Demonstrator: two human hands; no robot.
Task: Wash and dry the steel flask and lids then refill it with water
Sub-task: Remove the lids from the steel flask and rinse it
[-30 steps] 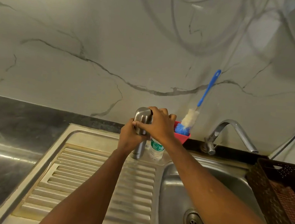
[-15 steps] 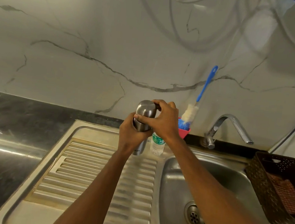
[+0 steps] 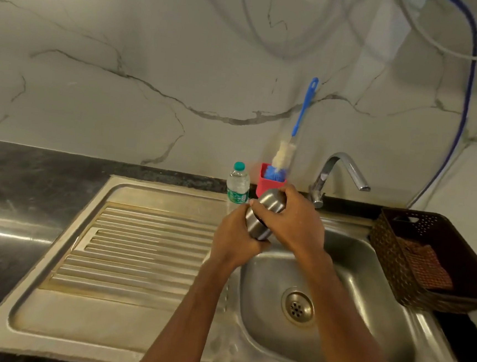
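The steel flask [image 3: 256, 225] is held tilted above the left rim of the sink basin [image 3: 363, 321], its top pointing up and to the right. My left hand [image 3: 233, 239] grips the flask's body from below. My right hand [image 3: 291, 218] is curled round the steel lid [image 3: 271, 199] on top of it. Most of the flask's lower part is hidden by my hands.
A small plastic water bottle [image 3: 238, 185] with a green cap stands at the back of the drainboard [image 3: 139, 247]. Beside it a red cup [image 3: 264, 184] holds a blue bottle brush [image 3: 302, 114]. The tap [image 3: 339, 172] is behind the basin. At the right is a brown basket [image 3: 427, 255].
Both hands have lifted the flask off the drainboard and carried it right and nearer, tilting it over the basin's edge. The water bottle, earlier hidden behind my hands, now shows.
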